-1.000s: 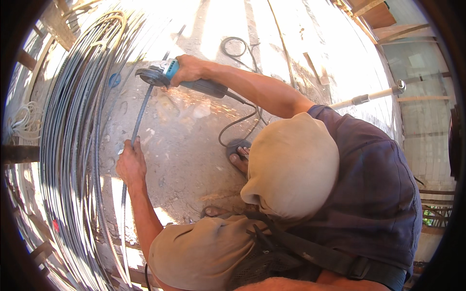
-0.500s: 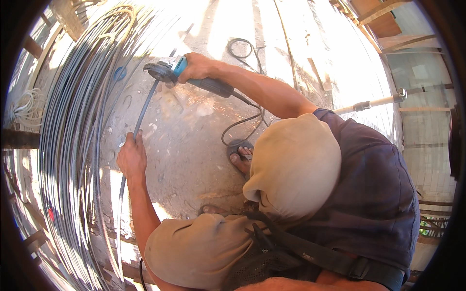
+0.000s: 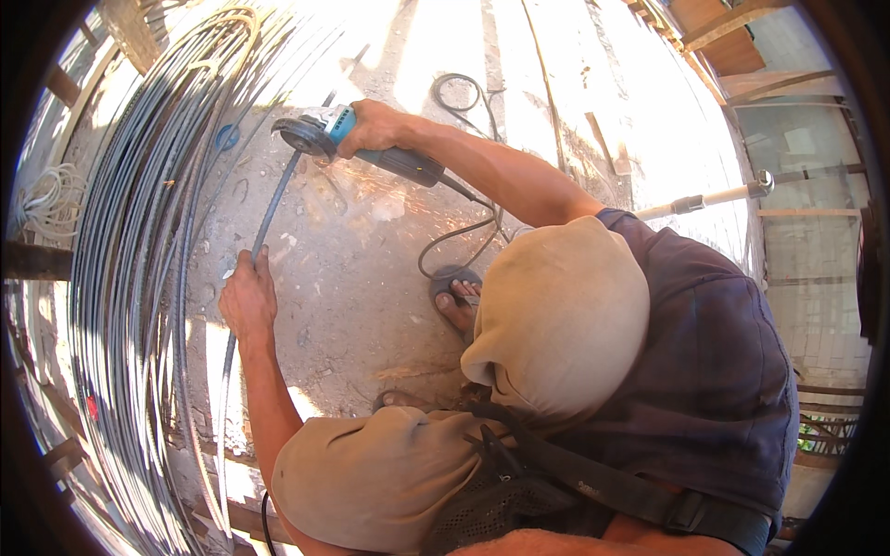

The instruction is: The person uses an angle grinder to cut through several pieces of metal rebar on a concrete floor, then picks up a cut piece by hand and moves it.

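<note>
My right hand (image 3: 373, 127) is wrapped round the front of a blue and black angle grinder (image 3: 403, 167). Its guarded disc (image 3: 302, 135) meets a ribbed steel bar (image 3: 276, 199), though the guard hides the exact contact. Lower down the same bar, my left hand (image 3: 248, 296) grips it with closed fingers. The bar slants over the ground and runs on below this hand. Faint orange flecks show on the ground below the grinder.
A thick bundle of long steel bars (image 3: 125, 241) lies along the left. The grinder's black cord (image 3: 454, 243) loops beside my sandalled foot (image 3: 456, 306). A blue ring-shaped object (image 3: 227, 138) sits near the bars, and a coil of pale wire (image 3: 51, 199) at far left.
</note>
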Demonstrator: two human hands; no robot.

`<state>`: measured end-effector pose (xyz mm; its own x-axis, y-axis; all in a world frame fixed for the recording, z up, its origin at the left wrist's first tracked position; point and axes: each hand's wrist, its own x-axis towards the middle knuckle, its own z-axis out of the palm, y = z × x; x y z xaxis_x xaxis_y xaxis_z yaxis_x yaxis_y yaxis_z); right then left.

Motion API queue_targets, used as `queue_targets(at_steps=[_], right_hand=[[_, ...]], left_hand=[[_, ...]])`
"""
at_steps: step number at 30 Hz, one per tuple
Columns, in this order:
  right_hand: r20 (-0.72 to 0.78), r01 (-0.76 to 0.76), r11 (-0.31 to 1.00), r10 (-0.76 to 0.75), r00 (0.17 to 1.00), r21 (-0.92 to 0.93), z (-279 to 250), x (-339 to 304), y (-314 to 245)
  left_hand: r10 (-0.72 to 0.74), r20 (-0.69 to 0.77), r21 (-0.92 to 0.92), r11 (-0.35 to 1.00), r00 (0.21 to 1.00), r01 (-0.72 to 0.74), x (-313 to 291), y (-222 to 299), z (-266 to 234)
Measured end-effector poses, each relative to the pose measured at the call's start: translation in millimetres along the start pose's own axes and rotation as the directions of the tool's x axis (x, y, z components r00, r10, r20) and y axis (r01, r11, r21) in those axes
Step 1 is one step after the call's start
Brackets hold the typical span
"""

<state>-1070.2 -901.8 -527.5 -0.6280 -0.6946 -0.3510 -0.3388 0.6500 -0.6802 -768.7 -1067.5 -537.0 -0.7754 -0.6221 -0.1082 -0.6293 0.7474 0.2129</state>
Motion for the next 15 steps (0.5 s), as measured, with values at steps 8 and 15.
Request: queue_targets(at_steps=[8,15], right_hand=[[-0.059,0.032,0.999,-0.033,0.998,-0.014,0.2,-1.0,-0.2],[-0.048,0.041,0.999,-0.042,0.998,-0.026,1.3,4.8,-1.6]], left_hand=[[0.007,0.000,0.010,1.000,1.000,-0.007,0.3,1.6,-0.8],[-0.004,0.016,0.018,1.000,1.000,0.004,0.0,2.2,-1.5]])
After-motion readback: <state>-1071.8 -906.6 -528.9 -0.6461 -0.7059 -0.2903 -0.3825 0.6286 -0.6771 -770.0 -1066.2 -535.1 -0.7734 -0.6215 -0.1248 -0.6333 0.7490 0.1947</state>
